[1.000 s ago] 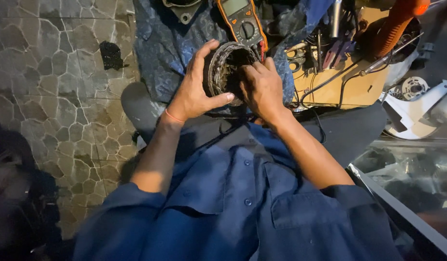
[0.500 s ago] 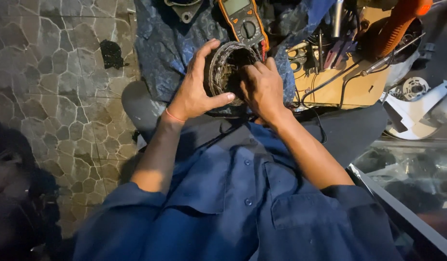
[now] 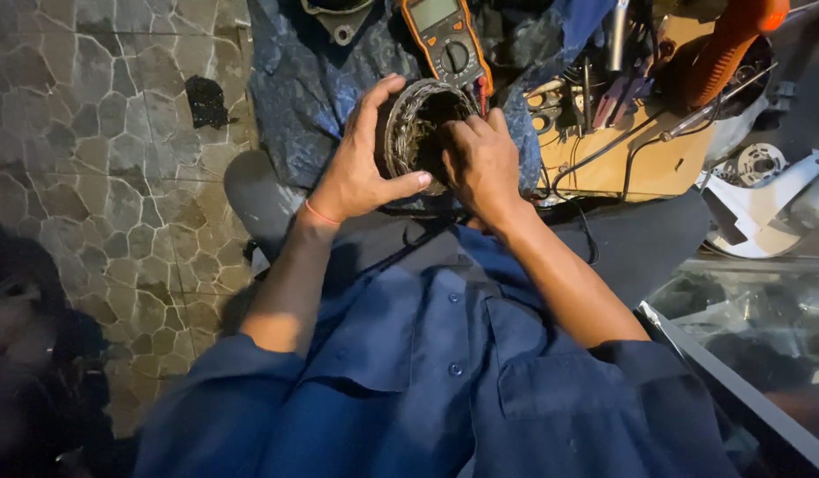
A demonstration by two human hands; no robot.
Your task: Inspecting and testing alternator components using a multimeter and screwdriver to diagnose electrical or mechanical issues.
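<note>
A round, dark metal motor stator (image 3: 416,124) with wire windings is tilted up on a blue cloth (image 3: 299,97) in front of me. My left hand (image 3: 361,168) grips its outer left rim, thumb underneath and fingers curled over the top. The fingers of my right hand (image 3: 480,159) reach inside its hollow centre, touching the windings; what they pinch is hidden.
An orange multimeter (image 3: 445,40) lies just behind the stator. A wooden box (image 3: 622,159) with tools, wires and an orange-handled tool (image 3: 723,49) stands to the right. White fan parts (image 3: 763,199) lie at far right. Stone-tiled floor (image 3: 91,159) spreads left.
Both hands stay on the stator. The right fingers have shifted slightly inside the ring; the view has barely moved.
</note>
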